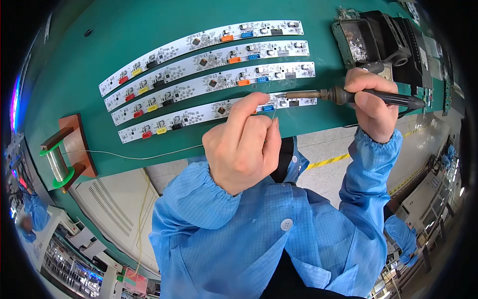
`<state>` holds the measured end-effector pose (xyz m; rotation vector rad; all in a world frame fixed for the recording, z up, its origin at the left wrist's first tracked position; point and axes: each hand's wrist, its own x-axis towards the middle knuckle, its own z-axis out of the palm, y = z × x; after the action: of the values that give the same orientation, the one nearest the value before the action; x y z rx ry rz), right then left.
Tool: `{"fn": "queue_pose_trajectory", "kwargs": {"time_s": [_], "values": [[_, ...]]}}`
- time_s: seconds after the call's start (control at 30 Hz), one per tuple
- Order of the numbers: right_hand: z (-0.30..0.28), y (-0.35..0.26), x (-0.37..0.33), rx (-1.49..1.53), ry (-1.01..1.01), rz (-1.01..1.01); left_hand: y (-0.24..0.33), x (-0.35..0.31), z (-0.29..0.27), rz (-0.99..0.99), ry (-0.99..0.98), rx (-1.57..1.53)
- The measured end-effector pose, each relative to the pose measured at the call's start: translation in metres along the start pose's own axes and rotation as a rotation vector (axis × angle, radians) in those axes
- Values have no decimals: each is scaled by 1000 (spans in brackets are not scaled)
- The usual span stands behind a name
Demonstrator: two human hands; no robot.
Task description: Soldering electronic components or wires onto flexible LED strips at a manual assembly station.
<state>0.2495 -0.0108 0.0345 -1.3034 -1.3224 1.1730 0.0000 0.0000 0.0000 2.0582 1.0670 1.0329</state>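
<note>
Both pinching: L hand (243, 144), knuckles up, has solder wire (276, 110) over nearest board (196, 116); R hand (373, 112) has iron (311, 93) sideways, pointing L.

There are four white circuit boards (211, 38), one green table (149, 20), one soldering iron (343, 95), one spool of wire (59, 166), one spool stand (82, 144), one metal tray (341, 44), one left hand (243, 143) and one right hand (377, 115). The boards carry four red sockets (138, 114), four yellow sockets (152, 107), four black sockets (177, 126), four blue sockets (262, 79) and three orange sockets (243, 82) in full view.
</note>
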Motion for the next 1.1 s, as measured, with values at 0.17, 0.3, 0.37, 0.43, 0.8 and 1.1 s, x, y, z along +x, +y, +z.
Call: {"fn": "queue_pose_trajectory", "kwargs": {"time_s": [0.17, 0.3, 0.37, 0.43, 0.8, 1.1], "values": [[2, 0, -2, -13, 30, -33, 1, 1, -1, -11, -2, -34], [3, 2, -9, 12, 52, -46, 0, 0, -3, -19, -7, -45], [8, 3, -24, 163, 242, 4, -1, 0, -4, -8, 11, -30], [23, 5, -42, 97, 630, -119, 0, -1, -5, 1, 38, -32], [41, 40, -63, -738, 783, -219, 9, -13, -33, 190, 207, -15], [70, 31, -40, -715, 508, -344, -56, -32, -163, -309, 401, 494]]}}
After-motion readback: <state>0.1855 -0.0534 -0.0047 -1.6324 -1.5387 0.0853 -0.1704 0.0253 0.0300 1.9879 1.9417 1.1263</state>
